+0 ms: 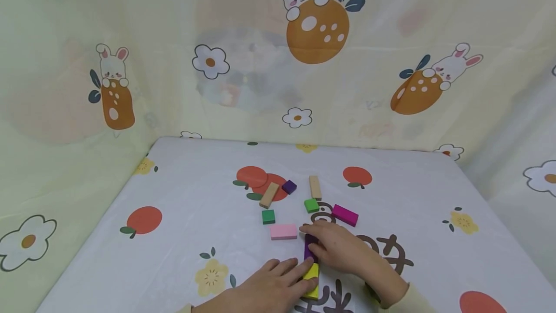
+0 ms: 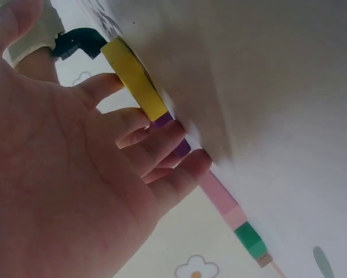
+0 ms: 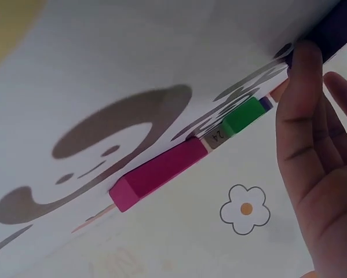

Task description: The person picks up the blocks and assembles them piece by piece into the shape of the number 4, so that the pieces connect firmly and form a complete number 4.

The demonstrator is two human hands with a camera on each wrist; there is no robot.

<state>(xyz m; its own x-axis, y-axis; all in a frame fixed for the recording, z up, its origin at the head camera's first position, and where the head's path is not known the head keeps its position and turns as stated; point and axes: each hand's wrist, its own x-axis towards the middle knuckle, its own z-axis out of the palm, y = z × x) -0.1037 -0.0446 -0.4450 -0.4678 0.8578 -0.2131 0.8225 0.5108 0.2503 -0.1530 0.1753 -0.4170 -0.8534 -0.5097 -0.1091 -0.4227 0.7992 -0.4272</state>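
Note:
A yellow block point(image 1: 311, 288) and a dark purple block point(image 1: 309, 248) lie end to end near the front of the table. The fingers of my left hand point(image 1: 274, 286), fairly straight, rest against the left side of the yellow block and its join with the purple one. My right hand point(image 1: 336, 245) pinches the purple block, its thumb on the right side and a finger at the far end. In the left wrist view, the yellow block point(image 2: 134, 80) stands beside the fingertips. Left of the right hand lies a pink block point(image 1: 284, 232).
Beyond the hands lie a magenta block point(image 1: 345, 215), two green blocks point(image 1: 268, 217) point(image 1: 311, 206), two plain wooden blocks point(image 1: 269, 195) point(image 1: 314, 187) and a small purple block point(image 1: 289, 187). A printed white cloth point(image 1: 187, 245) covers the table, with patterned curtains point(image 1: 252, 91) behind and at the sides.

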